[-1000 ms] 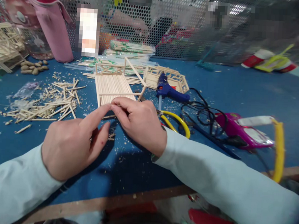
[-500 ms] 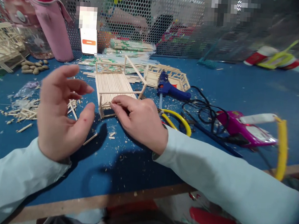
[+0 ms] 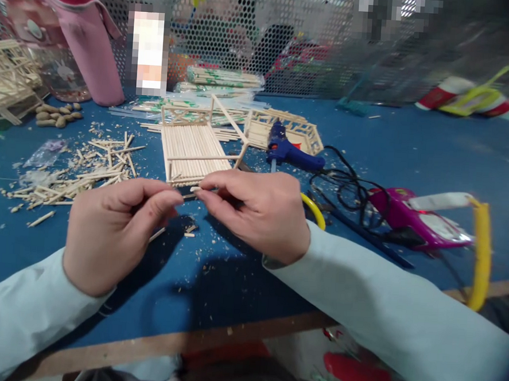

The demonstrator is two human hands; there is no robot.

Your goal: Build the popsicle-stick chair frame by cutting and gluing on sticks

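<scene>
My right hand (image 3: pixel 255 210) pinches a short wooden stick (image 3: pixel 195 190) between thumb and fingertips, in front of a small model frame (image 3: pixel 192 143) built of thin sticks. That model has a slatted floor, low rails and one long slanting stick at its right side. Just left of the stick's end, my left hand (image 3: pixel 116 228) is closed with thumb and forefinger pressed together; whatever may be between them I cannot make out. Yellow-handled pliers (image 3: pixel 313 210) lie partly hidden behind my right hand. Offcuts (image 3: pixel 190 231) lie on the blue table below the hands.
A blue glue gun (image 3: pixel 289 149) with a coiled black cable lies right of the model, before a second stick model (image 3: pixel 301 130). Cut sticks (image 3: pixel 96 172) are heaped at left. A pink bottle (image 3: pixel 88 48), a phone (image 3: pixel 148 52) and bagged sticks (image 3: pixel 222 79) stand or lie behind.
My left hand has come down and right, its spread fingers closing into a pinch. My right hand has drawn back slightly right from the model's front corner, with the short stick now visible.
</scene>
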